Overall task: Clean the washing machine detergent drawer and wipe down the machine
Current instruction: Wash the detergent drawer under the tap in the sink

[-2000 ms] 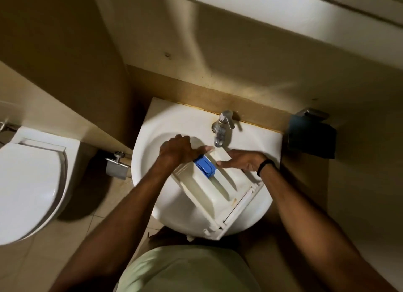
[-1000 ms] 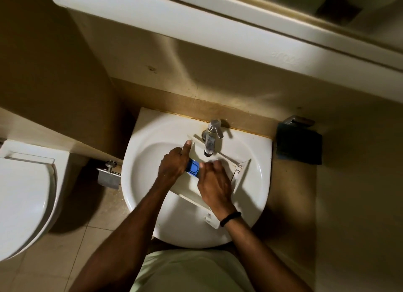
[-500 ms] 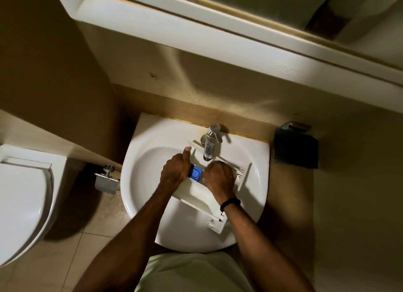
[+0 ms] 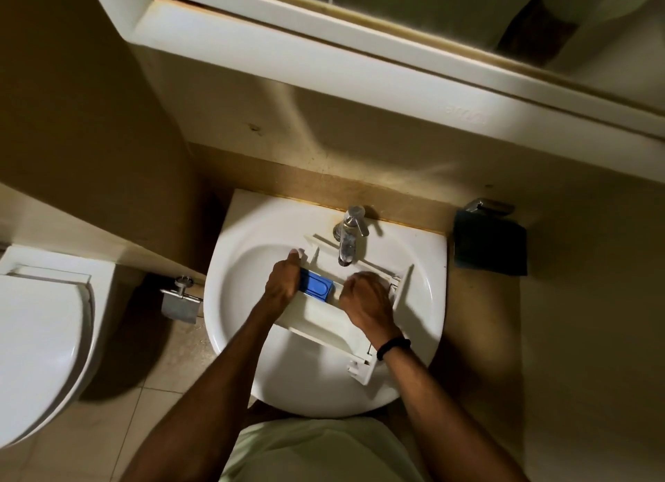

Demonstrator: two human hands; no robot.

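White basin (image 4: 237, 301) with chrome tap (image 4: 351, 229), toilet (image 4: 39, 337) at left, metal roll holder (image 4: 180, 301), dark box (image 4: 489, 247) on right

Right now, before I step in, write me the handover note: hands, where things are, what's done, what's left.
Left hand: grips the drawer at its left end, thumb up on the far rim.
Right hand: curled down inside the drawer, right of the blue insert; its fingers are hidden, so I cannot tell whether it holds anything.
Drawer: out of the machine, lying across the sink under the tap; I cannot tell whether water is running.
Done: drawer is out and at the sink.
Left: finish cleaning the drawer, refit it, wipe the machine, which is out of view.
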